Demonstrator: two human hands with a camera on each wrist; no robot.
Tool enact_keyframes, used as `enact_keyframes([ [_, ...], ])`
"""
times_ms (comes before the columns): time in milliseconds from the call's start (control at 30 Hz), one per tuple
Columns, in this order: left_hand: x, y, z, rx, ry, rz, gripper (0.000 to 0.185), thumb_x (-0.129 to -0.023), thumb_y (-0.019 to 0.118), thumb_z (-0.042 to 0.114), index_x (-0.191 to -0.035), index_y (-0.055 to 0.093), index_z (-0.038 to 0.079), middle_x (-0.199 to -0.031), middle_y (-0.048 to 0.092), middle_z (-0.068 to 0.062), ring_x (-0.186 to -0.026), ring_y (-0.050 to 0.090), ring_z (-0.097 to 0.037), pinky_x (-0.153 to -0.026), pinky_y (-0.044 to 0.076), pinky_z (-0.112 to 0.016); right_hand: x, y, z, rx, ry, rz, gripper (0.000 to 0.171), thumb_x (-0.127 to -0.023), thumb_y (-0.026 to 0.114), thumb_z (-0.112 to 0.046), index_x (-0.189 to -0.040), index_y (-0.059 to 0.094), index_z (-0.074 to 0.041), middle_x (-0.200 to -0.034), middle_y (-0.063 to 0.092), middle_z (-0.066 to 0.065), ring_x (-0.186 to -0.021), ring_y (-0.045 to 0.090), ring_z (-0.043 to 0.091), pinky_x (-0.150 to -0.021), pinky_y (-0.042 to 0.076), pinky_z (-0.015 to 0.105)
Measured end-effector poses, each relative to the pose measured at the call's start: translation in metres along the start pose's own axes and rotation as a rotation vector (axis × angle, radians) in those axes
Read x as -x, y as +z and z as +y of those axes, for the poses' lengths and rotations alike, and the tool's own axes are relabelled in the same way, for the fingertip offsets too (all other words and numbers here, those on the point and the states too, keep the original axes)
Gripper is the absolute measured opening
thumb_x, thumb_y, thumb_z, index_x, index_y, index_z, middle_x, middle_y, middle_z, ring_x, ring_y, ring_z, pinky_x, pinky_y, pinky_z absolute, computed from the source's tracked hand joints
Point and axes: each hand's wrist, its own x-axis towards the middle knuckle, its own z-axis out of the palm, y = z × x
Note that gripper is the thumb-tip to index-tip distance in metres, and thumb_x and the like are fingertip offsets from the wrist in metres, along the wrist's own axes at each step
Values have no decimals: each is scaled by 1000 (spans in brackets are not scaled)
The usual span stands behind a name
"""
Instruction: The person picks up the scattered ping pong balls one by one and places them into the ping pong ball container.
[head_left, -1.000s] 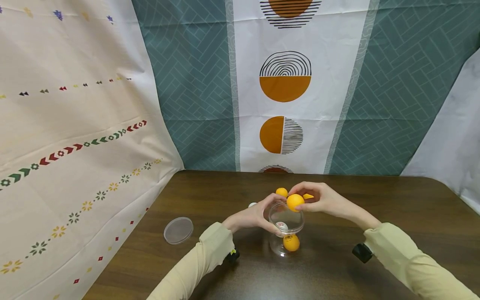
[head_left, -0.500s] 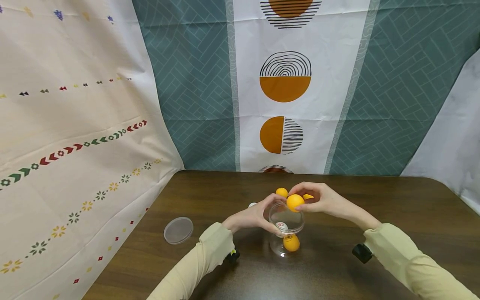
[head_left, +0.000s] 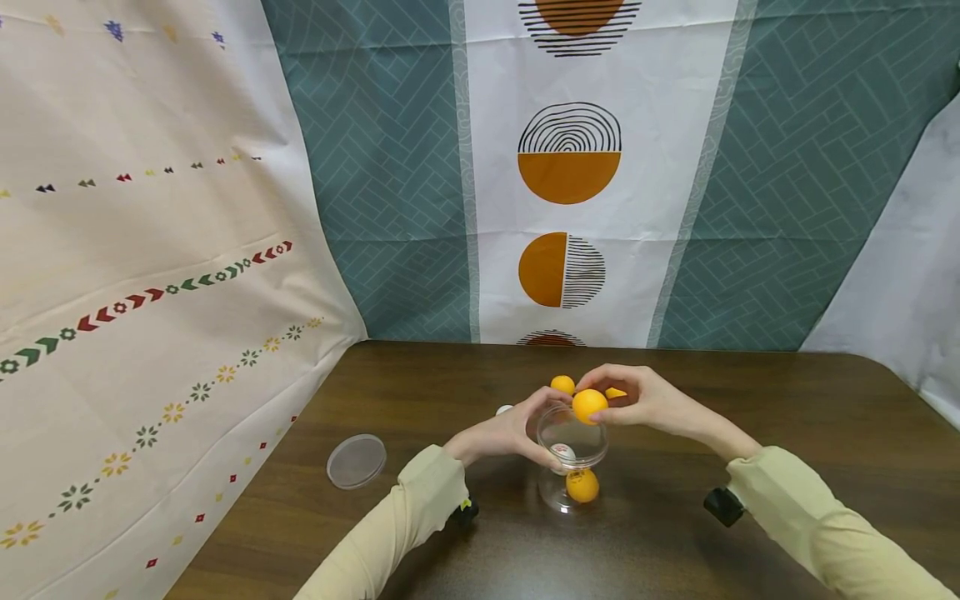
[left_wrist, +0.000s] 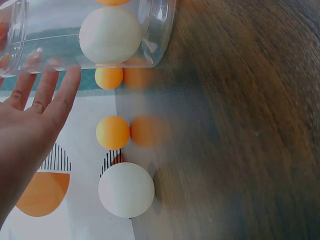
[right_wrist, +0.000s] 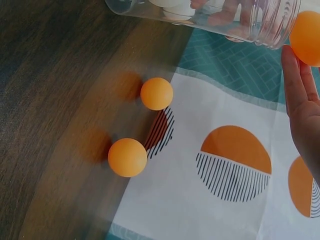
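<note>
Shift since the earlier head frame: very slight; the scene sits a hair further left in view, while hands, jar and held ball keep their places relative to one another. Right hand (head_left: 641,400): pinches an orange ball (head_left: 590,407) between thumb and fingertips, over the right side of the mouth of the clear jar (head_left: 553,497). Right wrist view puts the ball just beside the rim; contact with it cannot be told. Left hand (head_left: 510,431): grasps the jar near its top, thumb on the near side, fingers round the far side. Jar stands upright on the dark wood table (head_left: 675,533), mouth uncovered. Inside: a white ball (head_left: 561,454) and, lower down, a second orange ball (head_left: 582,486); exact count inside uncertain through the wall. Behind the hands, on the table: two more orange balls (right_wrist: 127,157), apart from each other, and a loose white ball (left_wrist: 126,190). Clear round lid (head_left: 356,461): flat on the table, left of the jar, well apart. Backdrop: patterned cloth (head_left: 495,167).
</note>
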Motion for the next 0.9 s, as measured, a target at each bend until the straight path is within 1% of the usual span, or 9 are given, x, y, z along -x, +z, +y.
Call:
enact_keyframes([
  [267,1,0,0,-8,-12,0,72,-73,70,-3,-129,29,17,-131,35,3,-123,31,-10,-99,25,-29,0,0,1,-1,-14,-8,34,-79,68,-1,-110,55,2,-104,56,13,-93,52,28,-82,45,40],
  [433,1,0,1,-17,-13,3,70,-74,70,0,-129,30,17,-131,36,4,-122,32,-11,-98,28,-34,0,-1,1,-29,-39,-20,33,-79,67,2,-110,54,4,-105,54,21,-95,50,34,-82,45,38],
  [500,1,0,1,-15,-14,5,70,-73,70,1,-129,30,18,-130,36,4,-121,33,-11,-97,30,-33,0,-1,1,-50,-52,-25,33,-79,67,4,-109,53,6,-105,52,25,-96,50,37,-81,46,39],
  [600,1,0,0,-7,-17,8,70,-73,71,0,-128,31,19,-130,38,3,-121,34,-12,-95,32,-31,0,-1,1,-64,-61,-25,33,-78,66,5,-109,53,7,-105,51,28,-96,49,39,-80,46,39],
  [667,1,0,0,-3,-21,10,70,-73,71,1,-128,31,19,-130,39,2,-120,35,-13,-94,34,-31,-1,0,1,-69,-62,-24,33,-78,66,5,-109,53,7,-105,51,28,-95,49,40,-80,46,39],
  [800,2,0,0,3,-28,7,70,-74,70,2,-128,31,19,-129,40,1,-118,38,-14,-92,37,-34,0,0,1,-64,-68,-20,33,-78,66,5,-109,53,8,-104,51,28,-95,49,40,-80,46,38],
  [900,2,1,1,4,-29,5,70,-73,70,2,-128,31,19,-128,40,0,-117,39,-15,-91,38,-36,0,-1,1,-52,-73,-14,33,-79,66,5,-108,53,8,-104,52,25,-94,48,42,-80,46,38],
])
